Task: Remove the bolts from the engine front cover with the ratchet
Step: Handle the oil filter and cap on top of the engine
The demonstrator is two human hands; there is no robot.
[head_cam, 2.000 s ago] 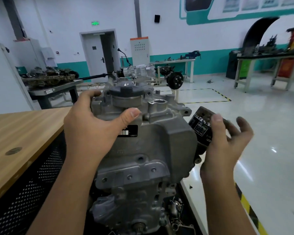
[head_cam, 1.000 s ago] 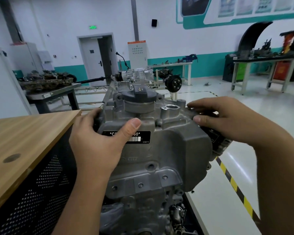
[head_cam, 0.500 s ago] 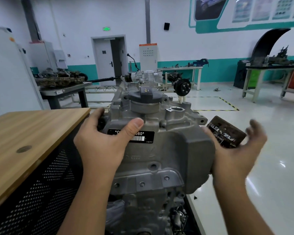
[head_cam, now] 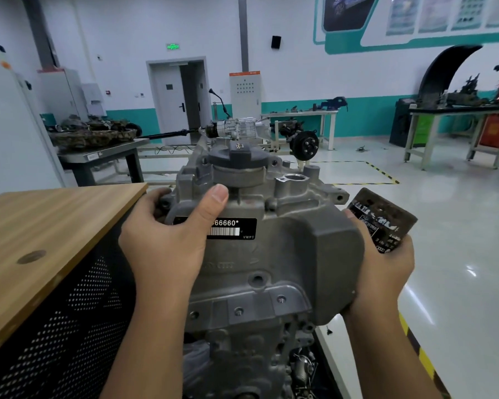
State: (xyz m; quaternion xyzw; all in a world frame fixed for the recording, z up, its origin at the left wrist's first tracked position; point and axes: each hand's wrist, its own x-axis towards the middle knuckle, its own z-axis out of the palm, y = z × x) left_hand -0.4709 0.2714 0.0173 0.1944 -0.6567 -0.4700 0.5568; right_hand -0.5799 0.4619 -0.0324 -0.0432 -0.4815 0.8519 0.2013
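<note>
The grey engine front cover (head_cam: 285,254) stands upright in front of me, with small bolts (head_cam: 238,311) along its lower flange. My left hand (head_cam: 167,249) grips the cover's upper left corner, and its thumb lies across the black barcode label (head_cam: 236,228). Against the cover's right edge, my right hand (head_cam: 383,272) wraps from below round a black oil filter (head_cam: 380,220); its fingers are hidden behind the filter. No ratchet is in view.
A wooden bench top (head_cam: 41,226) with a black perforated side panel (head_cam: 55,341) stands close on the left. A yellow-black floor line (head_cam: 415,349) runs on the right. A gearbox on a stand (head_cam: 236,128) and metal tables (head_cam: 458,116) sit farther back.
My right hand went from over the filter to open beneath it, then closed in against the cover's right edge round the filter. My left hand kept its grip; its thumb slid up slightly.
</note>
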